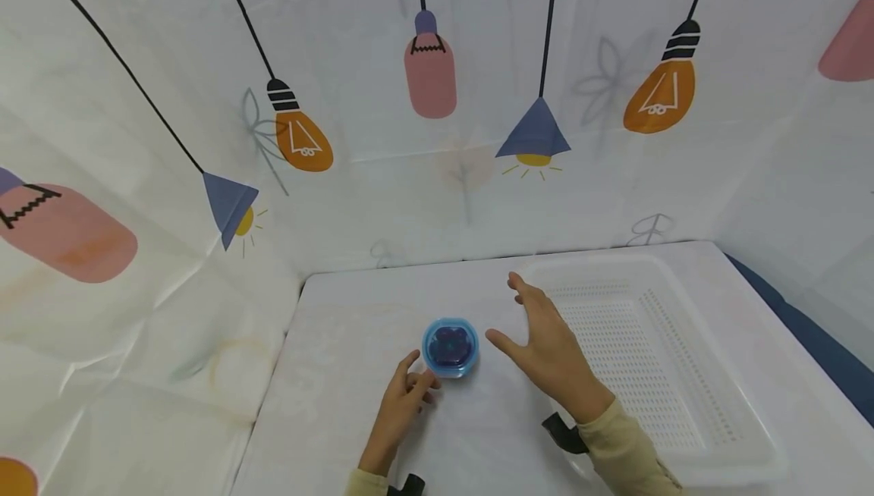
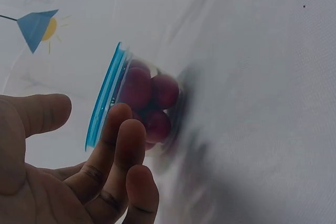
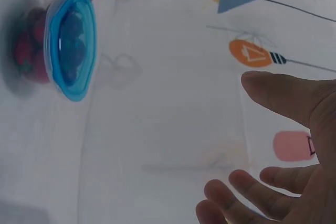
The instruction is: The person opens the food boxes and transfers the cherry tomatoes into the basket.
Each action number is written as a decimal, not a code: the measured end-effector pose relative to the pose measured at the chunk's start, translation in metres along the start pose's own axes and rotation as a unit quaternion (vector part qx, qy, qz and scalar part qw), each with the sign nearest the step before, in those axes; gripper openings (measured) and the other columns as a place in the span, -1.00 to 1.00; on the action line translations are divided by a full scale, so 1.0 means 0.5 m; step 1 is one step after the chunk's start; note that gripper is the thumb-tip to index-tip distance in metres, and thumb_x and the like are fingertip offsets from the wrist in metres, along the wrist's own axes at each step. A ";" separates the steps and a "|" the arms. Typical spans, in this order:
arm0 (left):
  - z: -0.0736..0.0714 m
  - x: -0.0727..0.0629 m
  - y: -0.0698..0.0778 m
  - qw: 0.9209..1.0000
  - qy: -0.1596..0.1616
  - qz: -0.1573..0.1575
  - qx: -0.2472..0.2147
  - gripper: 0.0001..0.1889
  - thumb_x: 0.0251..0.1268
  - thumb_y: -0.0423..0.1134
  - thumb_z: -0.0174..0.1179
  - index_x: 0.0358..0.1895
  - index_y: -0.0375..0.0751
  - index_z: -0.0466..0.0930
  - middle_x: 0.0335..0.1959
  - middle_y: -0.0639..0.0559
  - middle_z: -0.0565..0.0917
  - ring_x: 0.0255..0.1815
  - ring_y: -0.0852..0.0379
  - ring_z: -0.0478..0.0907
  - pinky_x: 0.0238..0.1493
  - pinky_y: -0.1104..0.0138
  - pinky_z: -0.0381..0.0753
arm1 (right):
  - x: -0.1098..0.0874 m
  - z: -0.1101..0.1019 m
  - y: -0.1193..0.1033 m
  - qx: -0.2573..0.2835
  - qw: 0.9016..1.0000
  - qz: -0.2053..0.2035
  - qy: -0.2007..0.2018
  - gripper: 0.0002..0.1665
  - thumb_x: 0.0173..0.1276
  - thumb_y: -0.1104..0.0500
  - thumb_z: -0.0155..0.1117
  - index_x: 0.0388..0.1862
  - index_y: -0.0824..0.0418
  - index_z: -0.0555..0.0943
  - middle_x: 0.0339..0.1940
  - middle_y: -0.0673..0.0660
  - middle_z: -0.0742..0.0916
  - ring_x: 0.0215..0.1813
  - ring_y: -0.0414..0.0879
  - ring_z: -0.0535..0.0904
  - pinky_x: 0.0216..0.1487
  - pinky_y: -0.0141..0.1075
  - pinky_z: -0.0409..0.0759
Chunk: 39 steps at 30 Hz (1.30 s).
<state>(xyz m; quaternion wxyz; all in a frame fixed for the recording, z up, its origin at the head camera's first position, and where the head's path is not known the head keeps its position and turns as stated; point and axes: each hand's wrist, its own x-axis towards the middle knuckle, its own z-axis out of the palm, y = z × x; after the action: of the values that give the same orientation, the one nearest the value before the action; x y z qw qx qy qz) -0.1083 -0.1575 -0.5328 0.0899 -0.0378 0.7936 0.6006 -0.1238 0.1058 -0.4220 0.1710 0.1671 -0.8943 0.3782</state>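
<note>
A small clear tub with a translucent blue lid (image 1: 451, 347) stands upright on the white table, with the lid on. Through its side in the left wrist view show several round, dark red fruits (image 2: 135, 88); their exact kind is hard to tell. The left hand (image 1: 401, 409) is at the tub's near left side with fingers loosely bent. Whether its fingertips touch the tub cannot be told. To the right of the tub, the right hand (image 1: 558, 356) hovers apart from it, thumb and fingers spread, holding nothing.
A shallow white plastic basket (image 1: 734, 390) with a slotted bottom lies on the right of the table (image 1: 348, 329), partly under the right forearm. A white sheet (image 1: 355, 208) printed with lamps and bulbs hangs behind and at the left.
</note>
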 end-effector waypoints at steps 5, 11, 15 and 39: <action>0.007 -0.003 0.002 1.000 -0.008 0.012 -0.017 -0.26 0.54 0.00 0.12 0.58 -0.28 0.06 -0.16 -0.05 0.73 -0.24 -0.03 0.65 -0.27 0.27 0.50 | 0.001 0.027 -0.011 0.014 1.000 0.016 -0.014 0.09 0.27 -0.06 0.52 0.62 0.20 0.16 0.45 0.11 0.48 0.31 0.08 0.50 0.16 0.06 0.55; 0.006 -0.002 -0.004 0.999 -0.013 0.017 -0.037 -0.24 0.54 0.02 0.12 0.59 -0.27 0.03 -0.14 -0.10 0.73 -0.21 -0.06 0.63 -0.22 0.25 0.53 | -0.018 0.077 -0.038 0.084 0.995 0.021 -0.039 -0.01 0.29 -0.03 0.51 0.57 0.22 0.24 0.41 0.13 0.50 0.29 0.03 0.51 0.14 -0.03 0.58; 0.006 0.003 -0.010 0.999 -0.013 0.019 -0.039 -0.22 0.53 0.04 0.12 0.59 -0.26 0.02 -0.13 -0.09 0.73 -0.20 -0.06 0.64 -0.21 0.24 0.53 | -0.036 0.114 -0.051 0.101 0.994 -0.008 -0.050 -0.04 0.28 0.04 0.52 0.55 0.26 0.27 0.40 0.15 0.49 0.34 0.02 0.46 0.23 -0.03 0.53; 0.009 0.010 -0.022 0.996 0.001 0.016 -0.085 -0.34 0.56 -0.17 0.12 0.54 -0.39 0.10 -0.09 -0.27 0.71 -0.20 -0.15 0.66 -0.22 0.20 0.59 | -0.104 0.251 -0.006 -0.005 0.999 0.028 0.039 -0.31 0.14 0.24 0.60 0.26 0.19 0.55 0.20 0.14 0.62 0.15 0.04 0.51 0.15 -0.06 0.55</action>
<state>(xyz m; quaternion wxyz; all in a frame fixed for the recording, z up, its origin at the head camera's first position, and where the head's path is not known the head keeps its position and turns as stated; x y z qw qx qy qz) -0.1107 -0.1563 -0.5453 0.0765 -0.0334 0.7405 0.6668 -0.0988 0.0206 -0.5247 0.1958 0.1258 -0.8934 0.3842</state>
